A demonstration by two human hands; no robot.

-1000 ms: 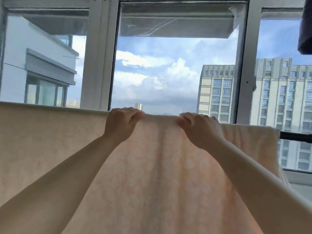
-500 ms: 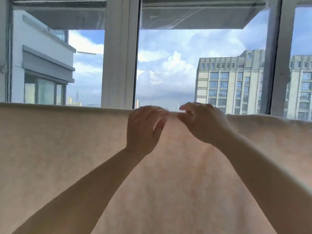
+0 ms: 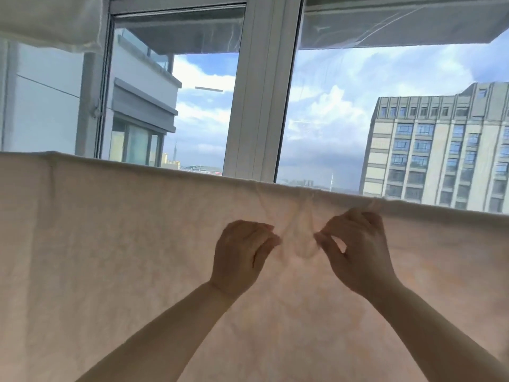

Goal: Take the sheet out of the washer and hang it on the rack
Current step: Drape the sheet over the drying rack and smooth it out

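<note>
Sheet [image 3: 124, 257] hangs w/ top edge folded over; our left hand [image 3: 242, 255] & right hand [image 3: 358, 249] pinch bunched fabric betw. them.

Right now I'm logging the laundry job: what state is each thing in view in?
sheet: draped over a rail, spread wide, bunched between the hands
left hand: pinches the sheet below its top fold
right hand: pinches the sheet, fingers curled
window: cannot tell if open or closed
white cloth: hanging overhead, top left
</note>
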